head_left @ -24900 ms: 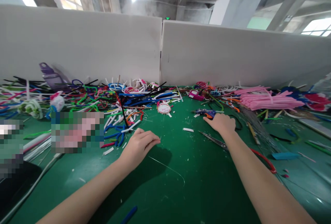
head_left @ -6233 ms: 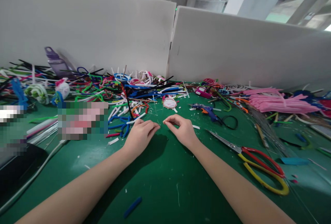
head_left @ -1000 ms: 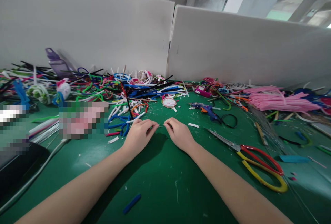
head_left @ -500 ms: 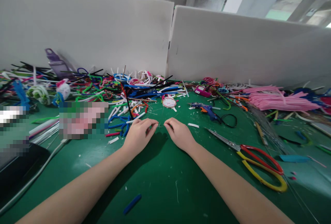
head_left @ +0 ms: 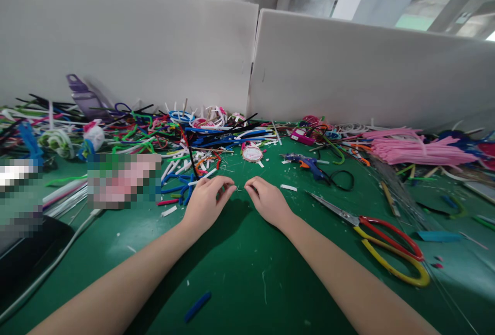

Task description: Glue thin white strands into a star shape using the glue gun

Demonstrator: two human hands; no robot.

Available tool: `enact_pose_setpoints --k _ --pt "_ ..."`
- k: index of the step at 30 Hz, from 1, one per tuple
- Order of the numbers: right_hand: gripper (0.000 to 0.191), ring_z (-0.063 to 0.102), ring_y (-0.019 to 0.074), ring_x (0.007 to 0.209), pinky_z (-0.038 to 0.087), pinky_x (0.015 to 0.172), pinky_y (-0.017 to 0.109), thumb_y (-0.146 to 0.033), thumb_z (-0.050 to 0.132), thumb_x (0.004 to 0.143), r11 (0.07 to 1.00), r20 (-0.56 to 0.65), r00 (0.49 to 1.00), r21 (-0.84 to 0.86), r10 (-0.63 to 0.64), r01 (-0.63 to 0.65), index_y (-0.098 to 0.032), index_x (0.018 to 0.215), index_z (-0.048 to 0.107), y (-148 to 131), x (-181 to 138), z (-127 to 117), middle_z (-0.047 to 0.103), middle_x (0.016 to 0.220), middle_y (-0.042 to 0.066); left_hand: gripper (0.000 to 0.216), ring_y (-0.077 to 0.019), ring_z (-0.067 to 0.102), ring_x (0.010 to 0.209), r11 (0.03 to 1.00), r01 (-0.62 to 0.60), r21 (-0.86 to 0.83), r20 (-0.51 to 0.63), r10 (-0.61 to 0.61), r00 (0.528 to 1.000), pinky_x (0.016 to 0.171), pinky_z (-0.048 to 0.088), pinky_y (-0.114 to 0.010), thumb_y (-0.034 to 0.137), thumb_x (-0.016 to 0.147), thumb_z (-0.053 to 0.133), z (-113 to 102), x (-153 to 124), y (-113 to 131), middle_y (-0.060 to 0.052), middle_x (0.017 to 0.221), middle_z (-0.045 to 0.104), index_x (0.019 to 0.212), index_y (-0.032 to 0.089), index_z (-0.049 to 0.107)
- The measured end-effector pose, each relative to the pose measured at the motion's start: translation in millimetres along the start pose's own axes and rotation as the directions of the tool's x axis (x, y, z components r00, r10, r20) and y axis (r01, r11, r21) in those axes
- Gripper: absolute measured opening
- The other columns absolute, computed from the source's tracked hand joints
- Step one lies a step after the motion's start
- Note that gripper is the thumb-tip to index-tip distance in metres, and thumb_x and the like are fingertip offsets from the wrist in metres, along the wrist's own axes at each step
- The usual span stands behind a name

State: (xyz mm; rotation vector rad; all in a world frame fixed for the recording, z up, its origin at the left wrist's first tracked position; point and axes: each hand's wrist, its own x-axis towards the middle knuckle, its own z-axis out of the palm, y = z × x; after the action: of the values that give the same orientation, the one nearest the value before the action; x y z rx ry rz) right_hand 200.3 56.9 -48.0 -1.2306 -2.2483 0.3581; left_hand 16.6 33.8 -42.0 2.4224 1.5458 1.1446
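Note:
Over the middle of the green table [head_left: 247, 268], my left hand [head_left: 207, 198] and my right hand [head_left: 266, 198] face each other with a small gap between them. Thumb and fingertips are pinched together on both. A thin pale strand [head_left: 240, 188] bridges the gap and appears to run into each pinch; whether it is thread or wire I cannot tell. Just beyond the hands lies a round white piece [head_left: 252, 153] with a brownish rim. Blue pipe-cleaner pieces [head_left: 187, 185] lie close to my left hand, and a short white strip [head_left: 289, 188] lies right of my right hand.
Scissors [head_left: 358, 220] with red and yellow handles lie at right, below a blue glue gun [head_left: 305, 162]. A pink pipe-cleaner bundle [head_left: 421, 148] is farther right. Tangled pipe cleaners and a purple bottle [head_left: 87, 99] line the white partition [head_left: 154, 46]. A pale cable [head_left: 65, 252] crosses the left side.
My left hand's fingers have shifted very slightly, with the forefinger a little more arched. Otherwise the hands and the things on the table stay in place; the view has barely shifted.

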Motion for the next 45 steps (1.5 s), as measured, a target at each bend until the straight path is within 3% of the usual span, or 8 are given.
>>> enact_pose_setpoints --k 9,17,27,45 --pt "0.021 0.054 0.0119 0.073 0.039 0.064 0.024 -0.027 0.033 0.091 1.000 0.003 1.000 0.008 0.006 -0.006 -0.020 0.089 0.053 0.1 0.5 0.2 0.059 0.091 0.002 0.013 -0.0139 0.056 0.067 1.000 0.007 -0.018 -0.007 -0.007 1.000 0.071 0.038 -0.030 0.032 0.086 0.050 -3.5 0.1 1.8 0.002 0.076 0.063 0.089 0.021 0.055" --pt "0.021 0.055 0.0122 0.074 0.039 0.065 0.024 -0.028 0.033 0.091 1.000 0.008 1.000 0.008 0.006 -0.006 -0.020 0.088 0.052 0.7 0.2 0.0 0.059 0.090 0.002 0.015 -0.0169 0.056 0.083 0.996 -0.080 -0.033 -0.055 0.078 0.995 0.071 0.041 -0.030 0.027 0.087 0.048 -1.8 0.8 -1.2 -0.004 0.088 0.060 0.081 0.018 0.058" --pt "0.020 0.055 0.0127 0.075 0.039 0.065 0.024 -0.027 0.033 0.091 1.000 0.004 1.000 0.010 0.013 -0.013 -0.020 0.089 0.053 0.9 0.7 0.8 0.059 0.091 0.003 0.011 -0.0200 0.053 0.097 0.987 -0.156 -0.036 -0.106 0.152 0.983 0.086 0.043 -0.038 0.023 0.086 0.049 -1.4 3.5 -3.4 -0.006 0.100 0.059 0.085 0.019 0.059" --pt "0.021 0.056 0.0129 0.075 0.040 0.065 0.025 -0.027 0.033 0.091 1.000 0.015 1.000 0.013 0.022 -0.022 -0.020 0.090 0.053 -0.1 1.1 -0.1 0.060 0.092 0.003 0.013 -0.0230 0.053 0.103 0.995 -0.098 0.005 -0.085 0.098 0.992 0.087 0.043 -0.041 0.028 0.086 0.049 0.3 2.8 -3.9 -0.008 0.107 0.056 0.092 0.020 0.058"
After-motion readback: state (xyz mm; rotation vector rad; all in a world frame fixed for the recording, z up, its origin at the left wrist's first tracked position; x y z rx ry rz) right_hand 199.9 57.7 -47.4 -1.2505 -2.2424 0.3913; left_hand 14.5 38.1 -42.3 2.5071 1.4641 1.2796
